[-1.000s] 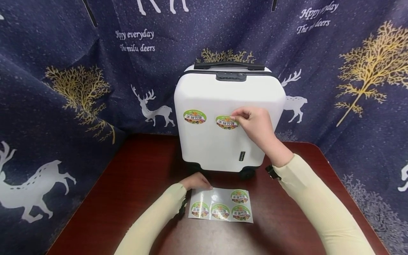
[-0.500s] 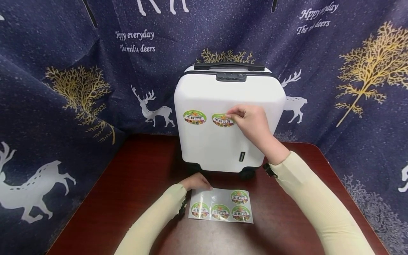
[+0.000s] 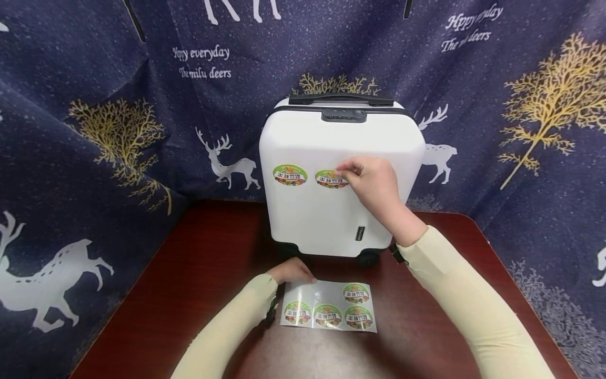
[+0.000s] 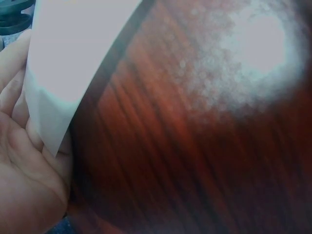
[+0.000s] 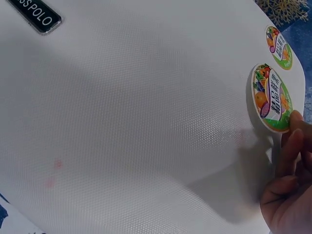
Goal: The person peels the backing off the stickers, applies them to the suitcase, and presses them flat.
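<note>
A white hard-shell suitcase [image 3: 331, 221] stands upright at the back of the dark red table [image 3: 189, 273]. Two round green food stickers are on its front: one at the left [image 3: 290, 175] and a second [image 3: 330, 179] beside it. My right hand [image 3: 352, 168] pinches the second sticker's right edge with curled fingers. In the right wrist view a fingertip [image 5: 295, 122] covers that sticker's [image 5: 270, 97] rim. A glossy sticker sheet [image 3: 329, 307] with several stickers lies flat on the table. My left hand [image 3: 293, 271] rests its fingers on the sheet's upper left corner [image 4: 68, 48].
A dark blue curtain [image 3: 94, 131] with deer and gold trees hangs behind and to both sides of the table. The suitcase has a black handle [image 3: 341, 98] and lock on top, and dark wheels [image 3: 366, 258] at the base. Bare tabletop lies left and right of the sheet.
My right hand has shifted the second sticker slightly left and up, closer to the first one. The left hand and the sheet have not moved.
</note>
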